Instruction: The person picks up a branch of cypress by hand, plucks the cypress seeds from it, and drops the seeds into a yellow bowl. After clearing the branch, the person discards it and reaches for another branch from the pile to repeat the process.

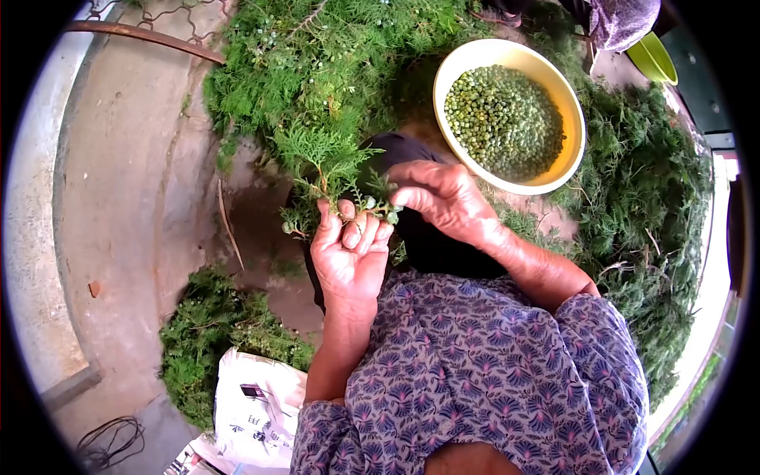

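My left hand (352, 245) is closed around a conifer sprig (326, 165) with flat, scaly green leaves, held above my lap. Small round green cones (370, 203) stick out of the sprig past my fingers. My right hand (451, 202) comes in from the right, thumb and fingertips pinched together at a green cone (393, 215) on the sprig's right side. Part of the pinch is hidden behind the thumb. Beyond my right hand stands a yellow basin (573, 154) holding a heap of picked green cones (507, 119).
Cut conifer branches (277, 71) lie piled ahead, with more branches (633, 206) along the right and a smaller heap (214, 340) at lower left. A white sack (257, 412) is beside me. At the top right are another person's patterned clothing (625, 20) and a green basin (655, 59).
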A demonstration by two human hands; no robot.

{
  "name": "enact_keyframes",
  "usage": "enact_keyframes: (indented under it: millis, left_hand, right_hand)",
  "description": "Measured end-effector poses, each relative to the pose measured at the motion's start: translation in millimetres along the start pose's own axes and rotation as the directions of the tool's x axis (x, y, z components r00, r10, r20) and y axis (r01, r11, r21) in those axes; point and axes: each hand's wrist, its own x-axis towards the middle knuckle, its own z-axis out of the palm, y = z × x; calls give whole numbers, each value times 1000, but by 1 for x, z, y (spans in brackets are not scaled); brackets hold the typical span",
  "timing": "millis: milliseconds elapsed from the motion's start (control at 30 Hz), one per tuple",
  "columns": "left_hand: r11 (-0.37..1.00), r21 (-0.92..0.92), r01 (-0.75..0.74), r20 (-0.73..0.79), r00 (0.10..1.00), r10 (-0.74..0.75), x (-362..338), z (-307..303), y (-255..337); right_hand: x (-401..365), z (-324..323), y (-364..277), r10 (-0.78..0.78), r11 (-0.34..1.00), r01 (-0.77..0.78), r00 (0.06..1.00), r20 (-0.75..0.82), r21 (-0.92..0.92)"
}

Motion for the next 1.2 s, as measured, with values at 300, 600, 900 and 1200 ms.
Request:
enact_keyframes:
  millis: [300,600,900,1200]
  left_hand:
    - [997,74,12,32,999,-15,-2,-5,-12]
    - [996,-54,-70,-7,998,70,-3,-5,6]
    - [999,47,-21,-20,1000,22,-7,1,-9]
    - [990,-106,-92,86,991,102,-2,-11,5]
  right_hand:
    - [-10,19,5,552,617,-377,833,-39,691]
    - [-10,-6,3,452,420,-362,879,154,832]
    - [-11,28,0,471,631,-350,882,16,693]
    - [-19,14,6,502,322,-490,814,293,810]
